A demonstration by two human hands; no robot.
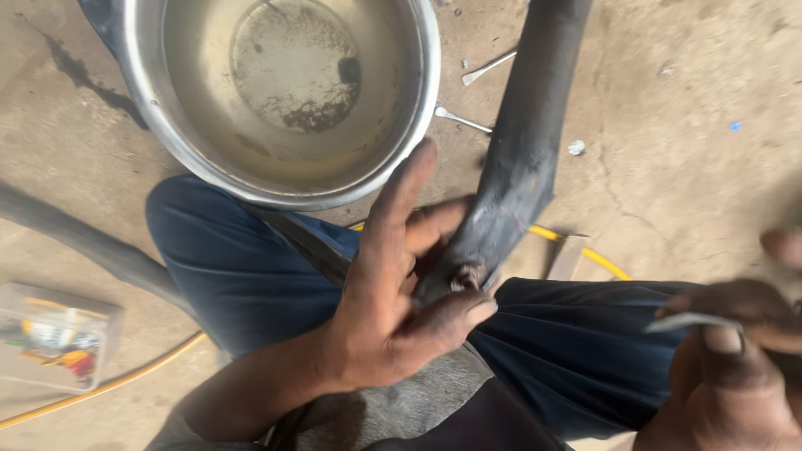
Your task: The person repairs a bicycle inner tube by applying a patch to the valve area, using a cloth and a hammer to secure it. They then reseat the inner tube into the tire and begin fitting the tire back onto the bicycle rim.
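Note:
My left hand [401, 288] grips a black rubber inner tube [522, 142] over my knee, pinching it where a small rough spot shows between thumb and fingers. The tube runs up to the top edge of the view. My right hand [735, 359], blurred at the lower right, holds a small thin grey piece [689, 321] between thumb and fingers; what it is I cannot tell. Both hands are grimy.
A large metal basin [142, 100] of murky water stands on the concrete floor ahead. Two metal tools [489, 67] lie beside it. A yellow hose [109, 384] crosses the floor under my blue trouser legs [242, 276]. A clear plastic box [54, 334] sits at left.

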